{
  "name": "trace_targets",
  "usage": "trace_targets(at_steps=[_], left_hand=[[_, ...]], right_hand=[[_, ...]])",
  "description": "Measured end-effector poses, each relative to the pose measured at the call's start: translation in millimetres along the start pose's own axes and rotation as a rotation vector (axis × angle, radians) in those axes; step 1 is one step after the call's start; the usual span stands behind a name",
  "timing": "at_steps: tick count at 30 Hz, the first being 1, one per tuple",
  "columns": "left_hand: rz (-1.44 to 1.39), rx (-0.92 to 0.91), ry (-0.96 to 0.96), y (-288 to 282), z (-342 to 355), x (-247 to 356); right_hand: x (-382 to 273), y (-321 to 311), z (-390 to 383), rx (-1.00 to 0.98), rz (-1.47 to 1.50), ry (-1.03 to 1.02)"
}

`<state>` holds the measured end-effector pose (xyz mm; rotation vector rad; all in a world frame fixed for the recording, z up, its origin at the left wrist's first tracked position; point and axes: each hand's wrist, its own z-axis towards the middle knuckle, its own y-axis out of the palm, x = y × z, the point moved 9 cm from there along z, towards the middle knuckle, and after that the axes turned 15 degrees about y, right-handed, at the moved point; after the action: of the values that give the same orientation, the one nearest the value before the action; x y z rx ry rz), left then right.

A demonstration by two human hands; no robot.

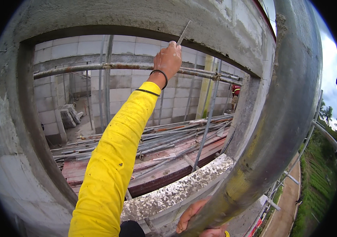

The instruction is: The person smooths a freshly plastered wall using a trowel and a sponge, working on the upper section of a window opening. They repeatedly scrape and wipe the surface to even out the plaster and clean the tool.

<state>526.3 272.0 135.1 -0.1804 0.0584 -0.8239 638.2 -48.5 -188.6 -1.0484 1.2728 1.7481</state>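
Note:
My left hand, at the end of a yellow sleeve with dark bands at the wrist, is raised to the top edge of a rectangular wall opening. Closed in it is a thin grey blade-like tool, seen nearly edge-on against the plastered lintel; whether it touches the plaster I cannot tell. Low in front, my right hand wraps its fingers round a thick grey metal pipe with yellowish stains. The pipe slants up to the right, very near, and hides part of that hand.
Through the opening, a rusty horizontal pipe crosses between upright poles. Several metal tubes lie on reddish planks. A speckled sill bounds the opening below. A person in red stands far right. Outside, grass and a path lie far below.

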Motion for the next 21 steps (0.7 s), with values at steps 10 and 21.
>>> trace_targets(at_steps=[10,21], left_hand=[[-0.099,0.041,0.067,-2.8,15.1,-21.6],[-0.034,0.011,0.022,-44.0,10.0,-26.3]], right_hand=[[-2.0,-1.4,-0.3,0.004,-0.041,-0.030],[-9.8,4.3,2.3,0.029,-0.121,-0.052]])
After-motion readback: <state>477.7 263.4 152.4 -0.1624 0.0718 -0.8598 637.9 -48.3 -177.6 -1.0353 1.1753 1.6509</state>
